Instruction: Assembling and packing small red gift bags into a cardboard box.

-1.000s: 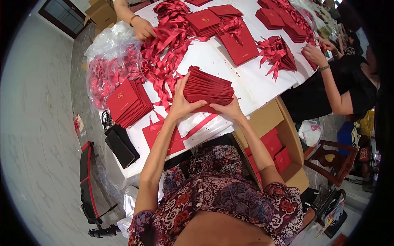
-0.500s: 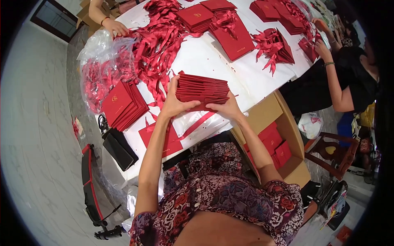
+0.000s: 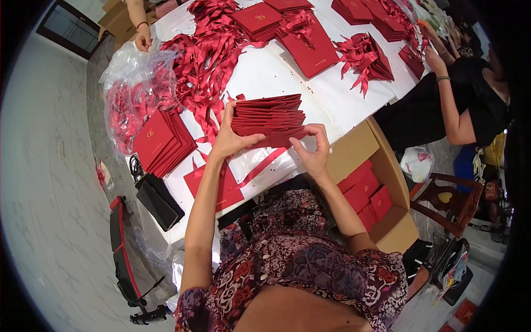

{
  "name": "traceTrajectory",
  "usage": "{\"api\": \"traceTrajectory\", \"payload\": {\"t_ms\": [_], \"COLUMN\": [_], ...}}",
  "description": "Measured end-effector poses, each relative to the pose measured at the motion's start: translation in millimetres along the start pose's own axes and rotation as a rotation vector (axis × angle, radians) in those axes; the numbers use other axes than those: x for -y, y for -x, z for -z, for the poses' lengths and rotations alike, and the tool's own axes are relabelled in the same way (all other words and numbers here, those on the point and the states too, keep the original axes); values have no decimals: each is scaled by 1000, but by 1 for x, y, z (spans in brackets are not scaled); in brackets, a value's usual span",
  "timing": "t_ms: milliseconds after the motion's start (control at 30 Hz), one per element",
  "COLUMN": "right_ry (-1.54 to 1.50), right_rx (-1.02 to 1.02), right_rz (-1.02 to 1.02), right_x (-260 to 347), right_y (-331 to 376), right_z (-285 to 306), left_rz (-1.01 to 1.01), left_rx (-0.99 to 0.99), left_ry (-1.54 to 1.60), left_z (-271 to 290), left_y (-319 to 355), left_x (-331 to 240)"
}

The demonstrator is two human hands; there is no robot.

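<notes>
A thick stack of flat red paper bags [image 3: 266, 119] is held above the near edge of the table, its layers fanned apart at the edges. My left hand [image 3: 231, 138] grips the left end, thumb across the front and fingers behind. At the right end, my right hand [image 3: 314, 152] is curled around the corner of the nearest bag, its thumb on the lower edge and its index finger by the end. Below the stack, another red bag [image 3: 218, 185] with a ribbon lies on the table.
Piled red bags [image 3: 161, 143] and a clear plastic sack of red ribbons [image 3: 130, 110] stand left. Loose red ribbons [image 3: 207, 72] and more bags [image 3: 310, 47] cover the far side. An open carton [image 3: 390, 160] holding red bags is at right. Co-workers' hands [image 3: 144, 37] show beyond.
My right thumb and fingers have moved apart at the stack's right end, and the nearest bag's corner has shifted. A co-worker's hand at the far left has lifted off the ribbons.
</notes>
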State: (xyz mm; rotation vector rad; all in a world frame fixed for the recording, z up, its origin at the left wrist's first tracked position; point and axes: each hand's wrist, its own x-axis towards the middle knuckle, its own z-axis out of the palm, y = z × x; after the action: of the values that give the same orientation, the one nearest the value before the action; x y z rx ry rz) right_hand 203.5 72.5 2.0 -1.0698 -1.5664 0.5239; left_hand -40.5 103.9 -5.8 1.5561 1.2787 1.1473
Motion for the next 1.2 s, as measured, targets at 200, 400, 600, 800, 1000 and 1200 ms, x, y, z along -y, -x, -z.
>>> {"api": "traceTrajectory", "payload": {"t_ms": [200, 400, 600, 800, 1000, 1200], "right_ry": [-63, 22, 1, 9, -175, -60], "right_rx": [64, 27, 27, 44, -10, 129], "right_rz": [-56, 28, 25, 30, -38, -56], "right_x": [0, 2, 2, 1, -6, -3], "right_y": [1, 0, 0, 0, 3, -9], "right_z": [-5, -5, -5, -4, -7, 0], "left_rz": [-27, -18, -17, -15, -21, -37], "left_rx": [14, 17, 15, 24, 22, 19], "left_ry": [1, 26, 13, 6, 2, -23], "left_z": [2, 2, 1, 1, 1, 1], "left_y": [0, 2, 2, 2, 1, 0], "left_x": [2, 2, 4, 3, 2, 2]}}
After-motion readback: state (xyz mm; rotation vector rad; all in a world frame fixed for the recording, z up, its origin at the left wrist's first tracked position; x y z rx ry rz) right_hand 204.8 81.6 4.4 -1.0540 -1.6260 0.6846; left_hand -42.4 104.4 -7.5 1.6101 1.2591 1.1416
